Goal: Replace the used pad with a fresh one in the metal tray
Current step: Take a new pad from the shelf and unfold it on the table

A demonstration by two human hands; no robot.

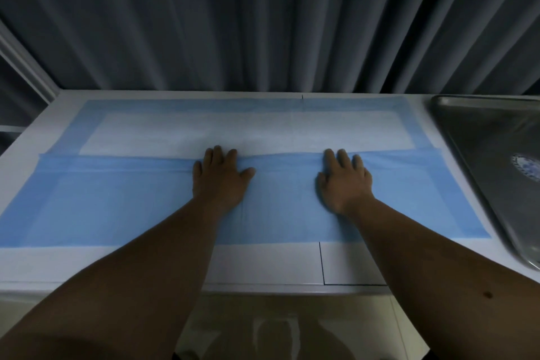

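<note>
On the white tabletop point(263, 263), a large blue-and-white absorbent pad point(152, 128) lies spread, its near half folded over blue side up. I see the left hand point(220, 181) and right hand point(344, 181) flat on that fold's far edge, fingers straight, slightly apart. Grey metal tray point(479, 137) at 3 o'clock, beside the pad. Dark pleated curtain point(263, 17) at 12.

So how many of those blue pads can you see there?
1. The blue pad lies spread on the white counter, its near part folded over, with the left hand and right hand flat on the fold. The metal tray holds none.
</note>
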